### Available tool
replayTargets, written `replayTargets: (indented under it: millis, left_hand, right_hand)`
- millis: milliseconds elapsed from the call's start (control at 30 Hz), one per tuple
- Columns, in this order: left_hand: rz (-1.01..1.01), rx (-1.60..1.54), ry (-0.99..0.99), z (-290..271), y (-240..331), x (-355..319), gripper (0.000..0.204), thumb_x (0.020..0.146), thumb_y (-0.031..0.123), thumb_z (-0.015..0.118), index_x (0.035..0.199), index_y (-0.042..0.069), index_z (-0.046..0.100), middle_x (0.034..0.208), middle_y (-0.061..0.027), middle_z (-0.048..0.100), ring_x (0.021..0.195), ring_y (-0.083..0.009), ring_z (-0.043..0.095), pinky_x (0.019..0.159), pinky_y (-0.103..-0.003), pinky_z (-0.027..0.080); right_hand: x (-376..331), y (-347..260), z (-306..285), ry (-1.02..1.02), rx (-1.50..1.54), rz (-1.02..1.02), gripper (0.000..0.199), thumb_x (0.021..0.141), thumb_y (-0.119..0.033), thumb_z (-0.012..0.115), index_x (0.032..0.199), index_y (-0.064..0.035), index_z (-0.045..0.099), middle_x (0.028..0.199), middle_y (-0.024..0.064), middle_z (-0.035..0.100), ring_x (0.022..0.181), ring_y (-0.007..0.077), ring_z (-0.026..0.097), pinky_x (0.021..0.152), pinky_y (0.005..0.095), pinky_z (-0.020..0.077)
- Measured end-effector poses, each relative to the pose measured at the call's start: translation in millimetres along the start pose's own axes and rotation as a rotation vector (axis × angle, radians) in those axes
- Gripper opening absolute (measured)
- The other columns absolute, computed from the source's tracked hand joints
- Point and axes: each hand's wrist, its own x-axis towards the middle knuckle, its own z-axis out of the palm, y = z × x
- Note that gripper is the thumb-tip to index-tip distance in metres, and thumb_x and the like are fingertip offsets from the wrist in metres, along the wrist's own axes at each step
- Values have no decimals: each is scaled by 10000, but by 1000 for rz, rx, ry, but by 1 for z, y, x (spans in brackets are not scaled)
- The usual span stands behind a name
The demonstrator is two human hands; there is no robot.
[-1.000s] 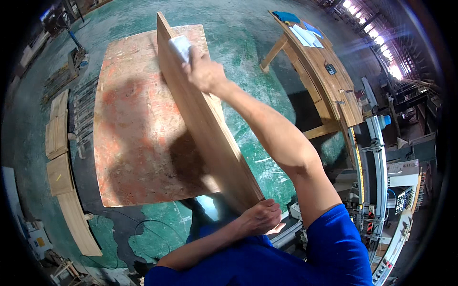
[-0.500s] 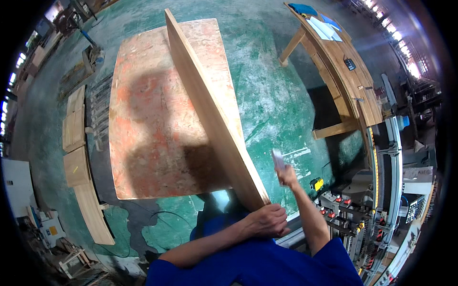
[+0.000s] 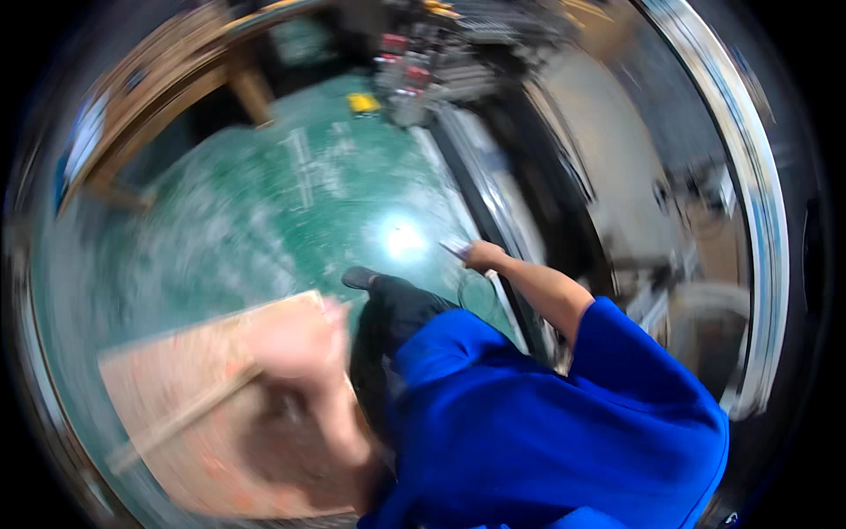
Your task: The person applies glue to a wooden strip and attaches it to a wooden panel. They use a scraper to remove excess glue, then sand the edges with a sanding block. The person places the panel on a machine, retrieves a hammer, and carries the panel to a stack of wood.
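My left hand (image 3: 298, 342) is smeared by motion over the near end of a long wooden board (image 3: 189, 416), and its fingers cannot be made out. Seen edge-on, the board lies across a pale, orange-stained panel (image 3: 220, 339). Out to the right, my right hand (image 3: 483, 257) is closed around a small, flat, pale grey object (image 3: 456, 248). That object's kind is too blurred to tell; its free end points left, above the floor.
A long machine with a metal rail (image 3: 493, 189) runs close beside my right arm. A wooden table (image 3: 167, 93) with papers stands far left. A yellow item (image 3: 362, 104) sits on the green floor (image 3: 264, 212) near the machine. My shoe (image 3: 359, 278) is beyond the panel's corner.
My view has swung to the right, so the panel and board now appear at lower left. The left hand, earlier closed at the board's end, is blurred. The right hand still holds the pale object.
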Motion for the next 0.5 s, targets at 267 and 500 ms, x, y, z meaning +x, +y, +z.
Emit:
replayTargets:
  millis: [267,500]
  left_hand:
    - [111,253,-24,20,3,-20,285,970,280,758,766,89,704,713,-61,669,671,-305,635,637,-456,496]
    - [-108,407,-226,36,-20,11,530,1039,598,552,1051,150,834,946,-73,805,842,-343,748,735,-465,573]
  right_hand:
    - [-187,141,232,57,634,539,422,776,-380,752,1024,-40,786,964,159,792,906,305,784,757,438,620]
    - [-335,256,391,-95,1211,1064,516,787,-360,800,1162,-9,756,1117,168,769,915,292,747,758,466,604]
